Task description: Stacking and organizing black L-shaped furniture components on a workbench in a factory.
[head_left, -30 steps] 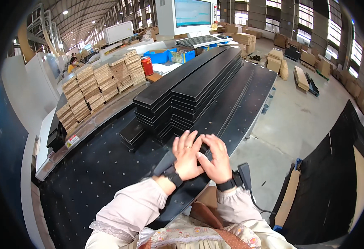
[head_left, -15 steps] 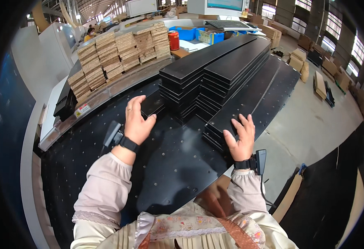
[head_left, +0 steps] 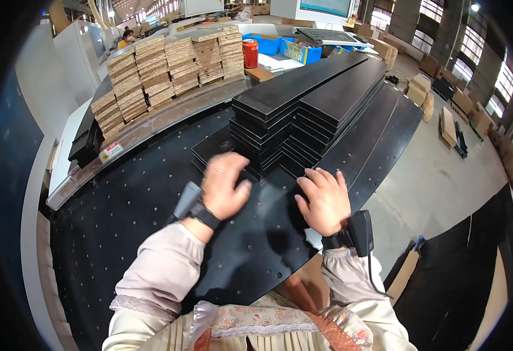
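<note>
Long black boards lie in stacks side by side on a dark table [head_left: 151, 199] dotted with small round studs. Two tall stacks stand in the middle, a left one [head_left: 291, 88] and a right one [head_left: 344, 96]. Lower boards [head_left: 212, 146] show at their left, and another low stack [head_left: 359, 146] at their right. My left hand [head_left: 226, 186] is over the near end of the lower left boards, thumb apart, fingers smeared by motion. My right hand [head_left: 326, 202] lies with bent, parted fingers at the near end of the right low stack, hiding it. Neither hand holds a board.
Cut chipboard pieces [head_left: 169, 67] are piled on a ledge at the back left. Beyond the boards are a red can [head_left: 250, 54], blue bins [head_left: 300, 51], a keyboard [head_left: 331, 36] and a monitor [head_left: 321, 8]. More boards [head_left: 448, 127] lie on the floor at right.
My left hand has moved right and nearer to me, uncovering more of the lower left boards. My right hand has shifted slightly left, its fingers now more bent.
</note>
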`<action>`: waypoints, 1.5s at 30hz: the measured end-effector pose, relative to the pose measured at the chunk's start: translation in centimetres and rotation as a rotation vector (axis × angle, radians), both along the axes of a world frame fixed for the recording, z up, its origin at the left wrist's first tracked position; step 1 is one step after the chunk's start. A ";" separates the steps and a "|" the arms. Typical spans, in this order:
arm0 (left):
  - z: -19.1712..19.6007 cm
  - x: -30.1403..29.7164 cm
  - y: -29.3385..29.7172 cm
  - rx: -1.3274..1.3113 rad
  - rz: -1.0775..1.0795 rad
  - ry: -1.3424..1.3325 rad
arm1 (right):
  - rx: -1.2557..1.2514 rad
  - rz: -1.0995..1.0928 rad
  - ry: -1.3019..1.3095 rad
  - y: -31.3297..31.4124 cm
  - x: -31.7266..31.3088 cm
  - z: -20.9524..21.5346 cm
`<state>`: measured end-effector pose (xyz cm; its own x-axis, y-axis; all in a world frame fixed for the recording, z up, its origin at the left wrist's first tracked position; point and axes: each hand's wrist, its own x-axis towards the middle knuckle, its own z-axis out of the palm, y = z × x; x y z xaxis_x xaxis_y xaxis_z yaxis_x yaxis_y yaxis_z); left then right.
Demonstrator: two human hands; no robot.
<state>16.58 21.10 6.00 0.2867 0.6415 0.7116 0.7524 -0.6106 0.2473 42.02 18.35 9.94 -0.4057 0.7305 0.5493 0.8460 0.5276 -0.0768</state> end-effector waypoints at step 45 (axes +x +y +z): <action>-0.4 -8.0 5.5 -0.555 0.455 -0.108 | -0.269 0.115 1.235 -10.3 1.6 -10.9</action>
<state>8.54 26.64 5.56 -0.1480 0.9555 0.2553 0.8559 -0.0056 0.5170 43.61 8.01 -0.91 0.2008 0.8722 0.4460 0.0858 0.4379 -0.8949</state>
